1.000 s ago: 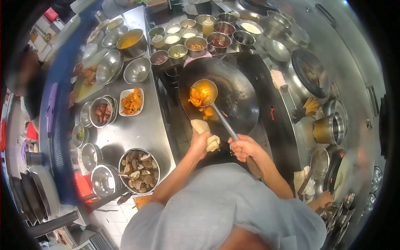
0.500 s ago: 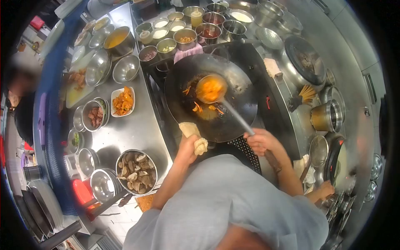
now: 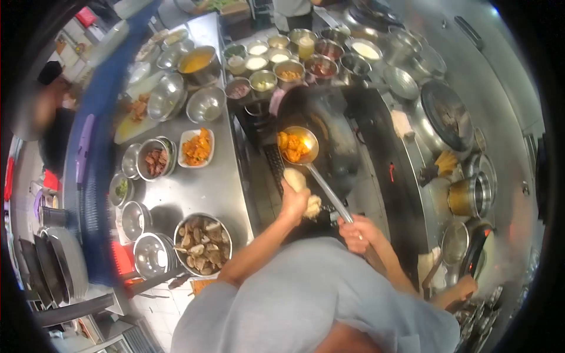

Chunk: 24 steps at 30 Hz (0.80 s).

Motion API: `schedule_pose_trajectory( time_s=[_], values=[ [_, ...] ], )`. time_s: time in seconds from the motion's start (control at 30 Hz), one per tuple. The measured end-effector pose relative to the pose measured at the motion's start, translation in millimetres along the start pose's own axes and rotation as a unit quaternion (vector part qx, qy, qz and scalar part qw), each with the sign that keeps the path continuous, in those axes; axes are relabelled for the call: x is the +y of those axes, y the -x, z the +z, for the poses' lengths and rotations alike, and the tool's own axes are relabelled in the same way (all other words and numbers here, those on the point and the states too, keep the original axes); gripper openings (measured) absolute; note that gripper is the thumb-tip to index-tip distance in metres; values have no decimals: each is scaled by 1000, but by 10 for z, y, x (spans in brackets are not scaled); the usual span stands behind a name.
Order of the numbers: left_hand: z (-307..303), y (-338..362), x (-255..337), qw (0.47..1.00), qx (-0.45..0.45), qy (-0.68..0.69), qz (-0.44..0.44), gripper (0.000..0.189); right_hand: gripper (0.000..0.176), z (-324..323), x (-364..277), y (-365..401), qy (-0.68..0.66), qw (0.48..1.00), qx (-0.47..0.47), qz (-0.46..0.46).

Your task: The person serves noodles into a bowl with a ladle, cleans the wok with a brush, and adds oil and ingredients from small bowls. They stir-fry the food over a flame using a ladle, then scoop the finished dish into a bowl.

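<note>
Ladle: the long-handled steel ladle (image 3: 325, 187) runs forward and to the left from the right hand (image 3: 359, 230). Its bowl sits in front of the left hand (image 3: 294, 203) and over the near side of the wok.
Ladle contents: a heap of orange food pieces (image 3: 292, 144) fills most of the bowl.
Right hand: closed around the ladle's handle near its end, close to the body.
Left hand: clenched on a pale folded cloth (image 3: 298, 178) that is wrapped over the wok's handle. The handle itself is hidden under the cloth.
Wok: the dark round steel wok (image 3: 338, 141) lies just beyond both hands. It looks tilted, and what is left inside it is hard to make out.
Doing it well: as I judge it, the ladle bowl should be held level and over the wok, so drips fall back in. The cloth should stay fully between palm and hot handle, and the wok should be steadied before the ladle travels.
Left of the left hand: a steel bowl of sliced brown mushrooms (image 3: 203, 244) stands nearest on the steel counter (image 3: 203, 188).
Further left and forward: a white rectangular dish of orange pieces (image 3: 197, 147) sits beside a steel bowl of reddish meat (image 3: 152, 160).
Far ahead: a cluster of small steel pots (image 3: 282, 59) holds white, brown and red seasonings. To its left is a steel pot of orange-yellow liquid (image 3: 199, 62).
</note>
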<state>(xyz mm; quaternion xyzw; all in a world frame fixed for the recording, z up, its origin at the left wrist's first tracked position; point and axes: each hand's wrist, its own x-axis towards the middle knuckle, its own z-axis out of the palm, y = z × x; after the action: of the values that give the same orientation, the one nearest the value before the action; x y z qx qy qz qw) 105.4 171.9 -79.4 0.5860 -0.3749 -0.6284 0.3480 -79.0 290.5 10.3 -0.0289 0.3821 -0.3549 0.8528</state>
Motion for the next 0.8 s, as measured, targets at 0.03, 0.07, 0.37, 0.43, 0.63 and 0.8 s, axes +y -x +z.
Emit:
schedule_pose_trajectory(
  time_s=[0.03, 0.07, 0.37, 0.43, 0.63, 0.8],
  values=[
    [-6, 21, -33, 999, -1, 28, 22, 68, 15, -105, 32, -14, -24, 997, -68, -5],
    [-54, 23, -12, 999, -4, 41, 22, 65, 17, -270, 106, -69, -49, 990, -134, -10],
    [-496, 203, -145, 949, -163, 252, -100, 50, 17, -285, -57, 9, -45, 997, -63, -9],
    [-530, 201, -168, 936, -183, 280, -109, 47, 15, -197, -229, 247, -8, 999, -15, -27],
    [-485, 288, 102, 974, -118, 189, -30, 55, 21, -292, -665, 666, 323, 911, 248, -70],
    [-286, 375, 195, 997, -44, 52, 30, 61, 18, -297, -496, 114, 450, 817, 357, -47]
  ],
)
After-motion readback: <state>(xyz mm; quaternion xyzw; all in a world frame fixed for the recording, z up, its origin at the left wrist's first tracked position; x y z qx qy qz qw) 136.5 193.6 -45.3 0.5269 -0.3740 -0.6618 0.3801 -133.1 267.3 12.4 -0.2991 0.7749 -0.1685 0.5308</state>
